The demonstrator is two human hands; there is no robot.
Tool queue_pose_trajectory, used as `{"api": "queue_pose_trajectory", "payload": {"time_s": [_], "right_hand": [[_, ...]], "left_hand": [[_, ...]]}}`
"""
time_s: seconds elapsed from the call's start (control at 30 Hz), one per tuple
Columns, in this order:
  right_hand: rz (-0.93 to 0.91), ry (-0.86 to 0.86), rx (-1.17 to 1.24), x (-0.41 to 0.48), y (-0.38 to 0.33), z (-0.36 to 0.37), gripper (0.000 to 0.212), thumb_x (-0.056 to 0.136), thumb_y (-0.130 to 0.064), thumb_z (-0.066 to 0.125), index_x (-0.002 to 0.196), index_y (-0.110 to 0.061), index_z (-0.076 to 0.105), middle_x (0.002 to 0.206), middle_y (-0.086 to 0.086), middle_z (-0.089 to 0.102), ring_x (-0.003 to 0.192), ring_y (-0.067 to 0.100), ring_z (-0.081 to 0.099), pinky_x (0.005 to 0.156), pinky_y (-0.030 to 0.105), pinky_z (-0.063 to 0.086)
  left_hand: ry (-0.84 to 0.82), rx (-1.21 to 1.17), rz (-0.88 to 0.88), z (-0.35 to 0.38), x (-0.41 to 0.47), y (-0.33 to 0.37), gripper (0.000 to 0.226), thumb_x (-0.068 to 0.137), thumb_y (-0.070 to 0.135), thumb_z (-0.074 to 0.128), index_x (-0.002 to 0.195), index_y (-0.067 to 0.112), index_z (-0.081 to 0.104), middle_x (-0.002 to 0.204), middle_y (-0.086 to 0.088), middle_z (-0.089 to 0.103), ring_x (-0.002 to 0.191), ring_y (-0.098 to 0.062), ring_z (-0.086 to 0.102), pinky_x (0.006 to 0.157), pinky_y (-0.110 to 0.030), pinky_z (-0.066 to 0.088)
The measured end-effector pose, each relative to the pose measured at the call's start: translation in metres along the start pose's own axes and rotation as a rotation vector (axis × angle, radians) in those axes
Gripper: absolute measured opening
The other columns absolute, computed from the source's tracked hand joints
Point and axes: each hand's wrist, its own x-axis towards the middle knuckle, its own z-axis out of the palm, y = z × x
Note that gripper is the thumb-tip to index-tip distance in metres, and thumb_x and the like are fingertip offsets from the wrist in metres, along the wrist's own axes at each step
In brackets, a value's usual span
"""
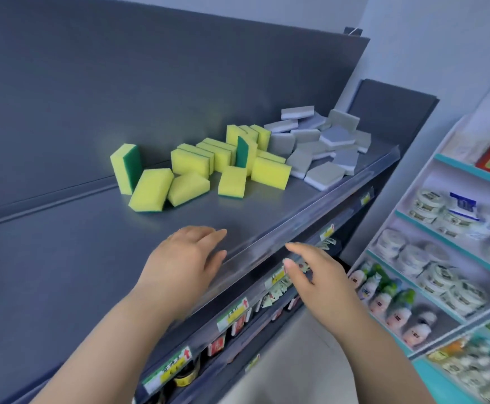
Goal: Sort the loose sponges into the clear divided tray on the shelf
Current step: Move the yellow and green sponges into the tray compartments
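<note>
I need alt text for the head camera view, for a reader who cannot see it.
Two empty bare hands, left hand and right hand, reach over the front edge of a dark grey metal shelf. Farther back lie loose yellow-and-green rectangular sponges and, to their right, a heap of grey-and-white square sponges.

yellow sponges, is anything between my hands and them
Nothing visible does. The left hand hovers over bare shelf, with open surface up to the yellow sponges. The right hand is off the front edge, also unobstructed. Both hands are empty.
</note>
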Motion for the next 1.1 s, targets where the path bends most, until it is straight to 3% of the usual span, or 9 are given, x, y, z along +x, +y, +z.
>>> {"api": "queue_pose_trajectory", "payload": {"time_s": [0.07,0.3,0.5,0.57,0.63,0.7,0.77,0.93,1.1], "right_hand": [[-0.041,0.002,0.025,0.025,0.011,-0.004,0.037,0.093,-0.036,0.047,0.130,-0.029,0.049,0.128,-0.017,0.047,0.117,-0.007,0.037,0.094,0.007,0.027],[-0.184,-0.037,0.085,0.129,0.053,-0.027,0.036,0.093,-0.035,0.047,0.128,-0.028,0.050,0.122,-0.021,0.045,0.121,-0.002,0.039,0.099,0.016,0.030],[-0.377,-0.080,0.045,0.210,0.080,-0.031,0.035,0.092,-0.027,0.052,0.125,-0.016,0.056,0.131,-0.004,0.051,0.123,0.010,0.040,0.104,0.017,0.026],[-0.444,-0.046,0.012,0.229,0.084,-0.027,0.033,0.091,-0.025,0.053,0.120,-0.011,0.059,0.128,0.001,0.054,0.120,0.015,0.044,0.100,0.012,0.021],[-0.511,-0.001,-0.025,0.242,0.088,-0.020,0.034,0.083,-0.024,0.054,0.110,-0.006,0.064,0.119,0.007,0.060,0.111,0.024,0.054,0.099,0.020,0.031],[-0.569,0.032,-0.059,0.253,0.094,-0.013,0.031,0.077,-0.021,0.057,0.101,-0.004,0.067,0.111,0.009,0.064,0.101,0.028,0.061,0.092,0.032,0.045],[-0.622,0.047,-0.075,0.261,0.098,-0.010,0.022,0.072,-0.016,0.066,0.091,-0.006,0.068,0.102,0.007,0.066,0.090,0.028,0.063,0.080,0.035,0.053],[-0.644,0.026,-0.049,0.266,0.101,-0.013,0.031,0.057,0.000,0.079,0.076,-0.014,0.060,0.089,0.000,0.060,0.074,0.022,0.059,0.053,0.025,0.044],[-0.601,-0.034,-0.047,0.266,0.107,-0.021,0.039,0.063,0.006,0.069,0.095,-0.014,0.058,0.099,0.005,0.053,0.077,0.029,0.057,0.053,0.032,0.045]], "left_hand": [[0.005,0.021,-0.026,0.006,0.017,0.002,0.038,0.084,0.038,0.052,0.115,0.021,0.067,0.107,0.004,0.068,0.101,-0.020,0.063,0.072,-0.033,0.054],[0.042,0.052,-0.129,0.035,0.098,0.022,0.039,0.084,0.034,0.052,0.116,0.017,0.066,0.111,0.000,0.067,0.099,-0.024,0.063,0.071,-0.034,0.054],[-0.054,0.083,-0.328,0.065,0.160,0.036,0.051,0.096,0.041,0.042,0.143,0.024,0.035,0.147,0.002,0.034,0.135,-0.018,0.029,0.106,-0.030,0.030],[-0.095,0.168,-0.404,0.073,0.173,0.040,0.053,0.097,0.043,0.037,0.145,0.022,0.029,0.149,0.000,0.032,0.136,-0.021,0.027,0.110,-0.032,0.024],[-0.125,0.237,-0.475,0.080,0.179,0.042,0.052,0.097,0.043,0.037,0.144,0.021,0.032,0.143,-0.001,0.042,0.131,-0.024,0.035,0.109,-0.035,0.025],[-0.085,0.257,-0.500,0.083,0.183,0.047,0.046,0.094,0.039,0.046,0.136,0.020,0.047,0.127,-0.004,0.057,0.116,-0.028,0.050,0.099,-0.039,0.036],[-0.038,0.250,-0.543,0.081,0.187,0.050,0.043,0.091,0.037,0.053,0.131,0.022,0.053,0.113,-0.002,0.063,0.106,-0.028,0.054,0.088,-0.037,0.041],[-0.058,0.117,-0.736,0.087,0.188,0.052,0.058,0.090,0.043,0.052,0.143,0.028,0.033,0.132,0.001,0.042,0.122,-0.020,0.036,0.098,-0.030,0.037],[-0.205,0.064,-0.855,0.088,0.194,0.055,0.075,0.088,0.043,0.055,0.148,0.029,0.012,0.135,-0.005,0.044,0.119,-0.024,0.045,0.090,-0.031,0.041]]}}
